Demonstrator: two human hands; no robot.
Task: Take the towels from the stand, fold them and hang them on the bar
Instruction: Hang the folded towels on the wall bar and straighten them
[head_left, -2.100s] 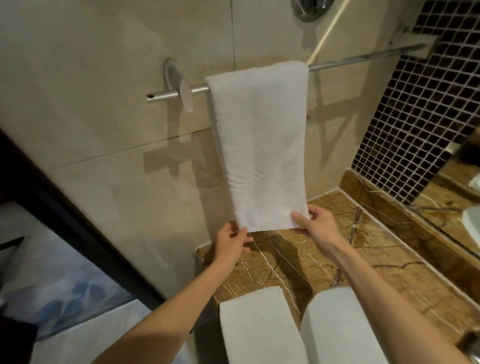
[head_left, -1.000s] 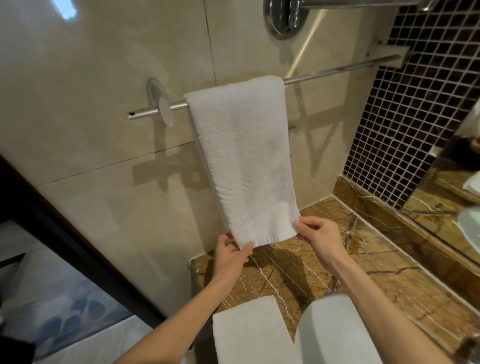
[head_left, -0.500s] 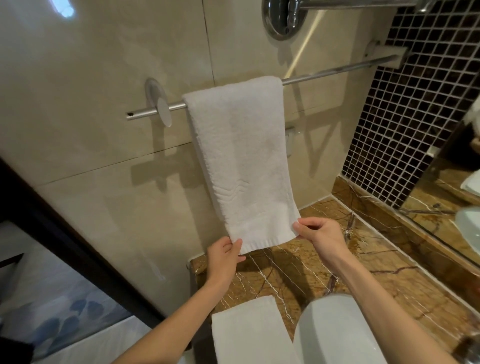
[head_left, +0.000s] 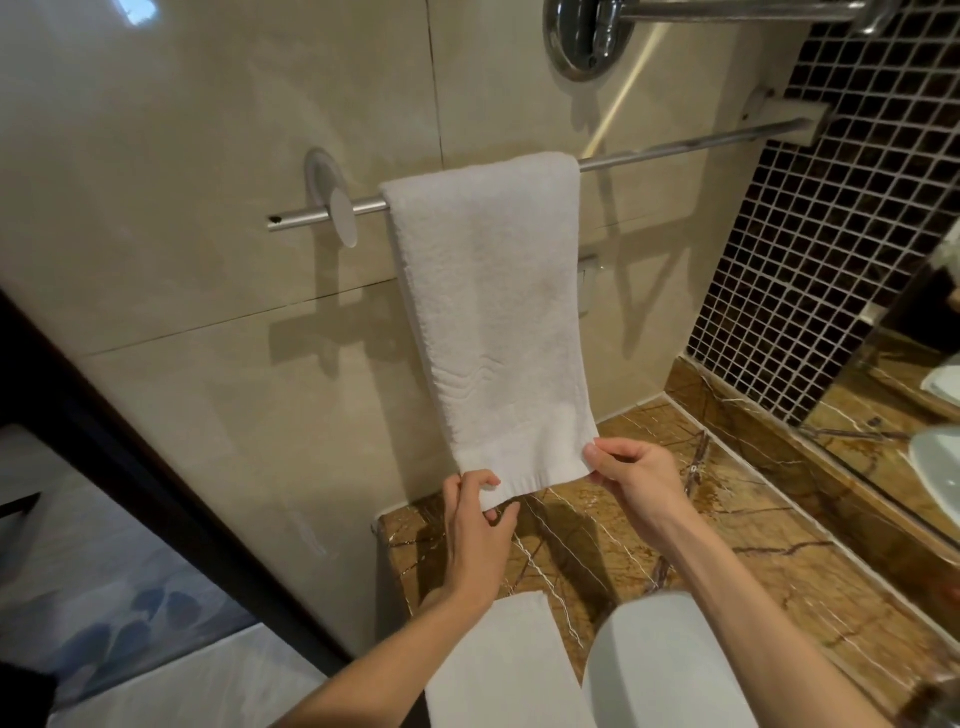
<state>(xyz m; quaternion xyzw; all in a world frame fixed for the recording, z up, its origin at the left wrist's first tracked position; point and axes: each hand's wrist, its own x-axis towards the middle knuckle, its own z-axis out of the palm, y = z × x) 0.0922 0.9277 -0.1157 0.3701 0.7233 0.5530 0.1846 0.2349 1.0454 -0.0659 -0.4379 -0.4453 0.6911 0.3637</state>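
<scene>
Over the round metal bar (head_left: 691, 145) on the glossy beige tiled wall (head_left: 208, 156) hangs a white towel (head_left: 493, 312), folded into a long narrow strip. Its terry surface is nubbly, with a band of wavy ridges low down and a flat woven hem along the bottom edge. The left hand (head_left: 475, 540) pinches the hem's lower left corner between thumb and fingers, and the right hand (head_left: 641, 488) pinches the lower right corner the same way, its other fingers curled in. Below the hands lies a brown marble ledge (head_left: 779, 561) veined with white. A second folded white towel (head_left: 498, 670) rests flat at its near edge, beside a smooth rounded white object (head_left: 670, 665) whose nature I cannot tell. Dark mosaic tiles (head_left: 831, 260) in small squares cover the wall to the right.
</scene>
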